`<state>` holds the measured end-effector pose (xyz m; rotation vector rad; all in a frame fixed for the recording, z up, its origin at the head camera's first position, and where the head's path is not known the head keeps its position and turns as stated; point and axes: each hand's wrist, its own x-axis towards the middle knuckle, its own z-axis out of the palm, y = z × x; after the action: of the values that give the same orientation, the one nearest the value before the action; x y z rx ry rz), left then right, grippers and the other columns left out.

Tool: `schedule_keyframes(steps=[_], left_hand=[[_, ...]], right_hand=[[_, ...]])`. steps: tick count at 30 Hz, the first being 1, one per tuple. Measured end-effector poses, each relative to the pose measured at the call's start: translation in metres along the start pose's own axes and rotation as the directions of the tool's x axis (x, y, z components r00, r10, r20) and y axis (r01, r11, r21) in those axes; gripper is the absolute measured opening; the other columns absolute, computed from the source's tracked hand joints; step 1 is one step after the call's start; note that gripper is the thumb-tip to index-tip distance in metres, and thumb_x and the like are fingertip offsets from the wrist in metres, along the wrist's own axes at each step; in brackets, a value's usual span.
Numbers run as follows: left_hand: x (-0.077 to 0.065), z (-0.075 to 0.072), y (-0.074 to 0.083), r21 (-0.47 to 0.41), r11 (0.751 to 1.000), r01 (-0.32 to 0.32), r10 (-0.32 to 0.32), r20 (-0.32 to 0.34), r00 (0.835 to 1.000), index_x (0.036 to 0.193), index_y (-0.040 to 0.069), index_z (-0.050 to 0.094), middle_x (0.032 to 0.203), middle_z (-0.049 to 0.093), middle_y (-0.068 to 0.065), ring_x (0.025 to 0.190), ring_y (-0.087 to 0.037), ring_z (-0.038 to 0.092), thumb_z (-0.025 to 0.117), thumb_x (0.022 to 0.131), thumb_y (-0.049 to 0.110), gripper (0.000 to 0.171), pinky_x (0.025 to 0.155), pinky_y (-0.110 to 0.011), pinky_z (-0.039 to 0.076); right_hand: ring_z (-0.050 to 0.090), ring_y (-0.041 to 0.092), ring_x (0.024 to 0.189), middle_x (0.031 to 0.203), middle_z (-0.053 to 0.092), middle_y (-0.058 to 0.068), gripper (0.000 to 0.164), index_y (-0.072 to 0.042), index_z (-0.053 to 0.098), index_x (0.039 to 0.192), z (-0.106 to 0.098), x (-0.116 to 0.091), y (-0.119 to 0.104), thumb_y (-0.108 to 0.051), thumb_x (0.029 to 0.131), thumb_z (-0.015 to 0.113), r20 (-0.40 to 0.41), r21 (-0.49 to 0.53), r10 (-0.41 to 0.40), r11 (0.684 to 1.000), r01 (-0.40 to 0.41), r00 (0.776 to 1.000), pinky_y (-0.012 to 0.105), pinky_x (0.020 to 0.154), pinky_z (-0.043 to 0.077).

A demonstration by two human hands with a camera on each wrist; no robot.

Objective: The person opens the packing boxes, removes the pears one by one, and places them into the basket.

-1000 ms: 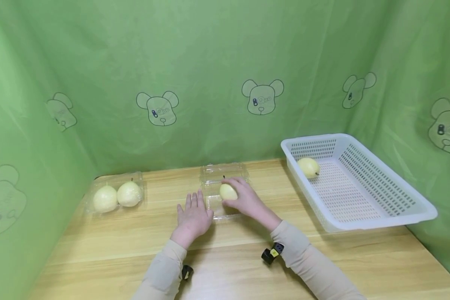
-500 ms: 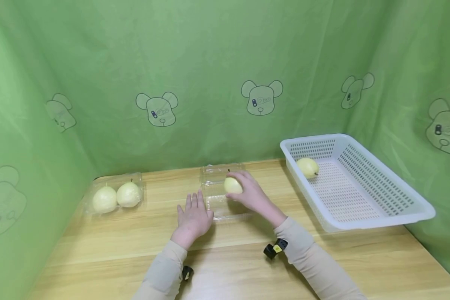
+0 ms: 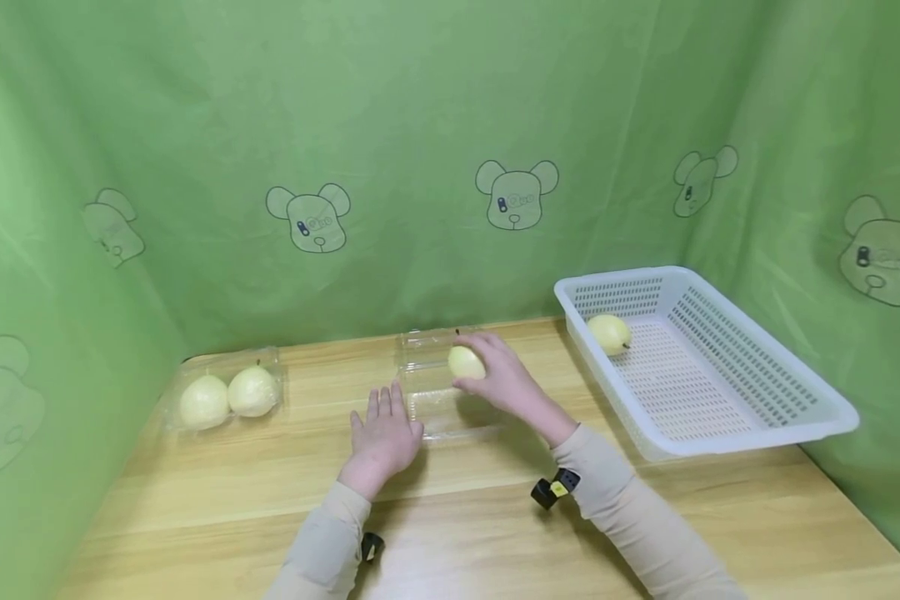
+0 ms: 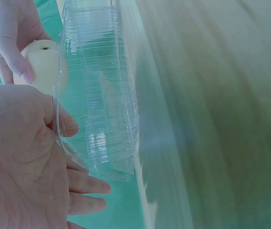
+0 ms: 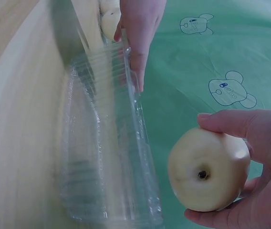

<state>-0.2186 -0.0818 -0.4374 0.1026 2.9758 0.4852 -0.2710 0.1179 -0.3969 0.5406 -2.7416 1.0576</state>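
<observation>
My right hand (image 3: 508, 379) grips a pale yellow pear (image 3: 466, 363) between thumb and fingers. In the right wrist view the pear (image 5: 209, 169) shows its dark-centred end and is apart from the clear plastic clamshell box (image 5: 111, 143). From the head view, the pear is above the clamshell box (image 3: 446, 411), which lies unfolded on the table. Straight fingers of my left hand (image 3: 385, 435) lie at the box's left edge. In the left wrist view the left thumb overlaps the box's rim (image 4: 59, 95), and the fingers extend alongside it.
At the left, a clear box (image 3: 276, 367) contains two pears (image 3: 204, 402). A white perforated basket (image 3: 648, 437) stands at the right with one pear (image 3: 609, 334) inside. Green curtains (image 3: 420, 275) enclose the back and sides of the wooden table (image 3: 457, 533).
The right hand has raised the pear away from the box and drawn slightly right. My left hand stays at the box's edge. The whole view has shifted a little.
</observation>
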Motion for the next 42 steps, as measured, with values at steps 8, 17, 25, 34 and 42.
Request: schedule_keyframes(steps=[8, 17, 25, 34, 42], left_hand=[[0.000, -0.001, 0.000, -0.001, 1.000, -0.004, 0.004, -0.001, 1.000, 0.156, 0.003, 0.011, 0.161, 0.020, -0.021, 0.151, -0.038, 0.014, 0.033, 0.099, 0.038, 0.071, 0.119, -0.066, 0.013], [-0.001, -0.001, 0.000, -0.010, 1.000, -0.006, 0.006, 0.006, 1.000, 0.156, 0.003, 0.010, 0.161, 0.020, -0.021, 0.151, -0.037, 0.014, 0.032, 0.099, 0.038, 0.070, 0.119, -0.066, 0.012], [-0.001, -0.001, 0.000, -0.012, 1.000, -0.005, 0.005, 0.012, 1.000, 0.156, 0.003, 0.010, 0.161, 0.019, -0.021, 0.151, -0.037, 0.013, 0.031, 0.100, 0.038, 0.070, 0.119, -0.066, 0.012], [-0.001, -0.002, 0.000, -0.009, 1.000, -0.003, 0.003, 0.016, 1.000, 0.156, 0.003, 0.009, 0.161, 0.018, -0.020, 0.151, -0.038, 0.012, 0.031, 0.100, 0.039, 0.070, 0.119, -0.066, 0.012], [-0.002, -0.002, 0.001, -0.010, 1.000, -0.003, 0.004, 0.015, 1.000, 0.156, 0.002, 0.009, 0.161, 0.019, -0.021, 0.151, -0.038, 0.013, 0.032, 0.100, 0.038, 0.070, 0.119, -0.066, 0.012]], right_hand=[[0.053, 0.041, 0.123, 0.142, 0.049, 0.017, 0.067, -0.017, 0.056, 0.135, -0.013, -0.001, 0.001, -0.020, 0.074, 0.082, 0.002, -0.013, 0.031, 0.999, -0.031, 1.000, 0.063, 0.094, 0.049], [0.053, 0.041, 0.122, 0.142, 0.048, 0.018, 0.067, -0.014, 0.055, 0.136, -0.030, -0.002, 0.001, -0.021, 0.075, 0.082, -0.021, -0.053, 0.005, 0.999, -0.006, 1.000, 0.063, 0.093, 0.050], [0.051, 0.043, 0.124, 0.142, 0.046, 0.021, 0.066, -0.013, 0.055, 0.135, -0.047, -0.002, 0.003, -0.020, 0.075, 0.081, -0.031, -0.081, 0.009, 0.997, -0.012, 0.999, 0.064, 0.095, 0.048], [0.050, 0.044, 0.124, 0.142, 0.047, 0.022, 0.066, -0.013, 0.055, 0.135, -0.066, -0.004, 0.006, -0.022, 0.075, 0.081, -0.071, -0.118, 0.017, 0.993, -0.026, 0.997, 0.065, 0.095, 0.047], [0.047, 0.042, 0.128, 0.144, 0.044, 0.023, 0.067, -0.011, 0.052, 0.138, -0.082, -0.005, 0.013, -0.023, 0.078, 0.079, -0.043, -0.149, 0.005, 0.989, -0.011, 0.999, 0.064, 0.100, 0.044]])
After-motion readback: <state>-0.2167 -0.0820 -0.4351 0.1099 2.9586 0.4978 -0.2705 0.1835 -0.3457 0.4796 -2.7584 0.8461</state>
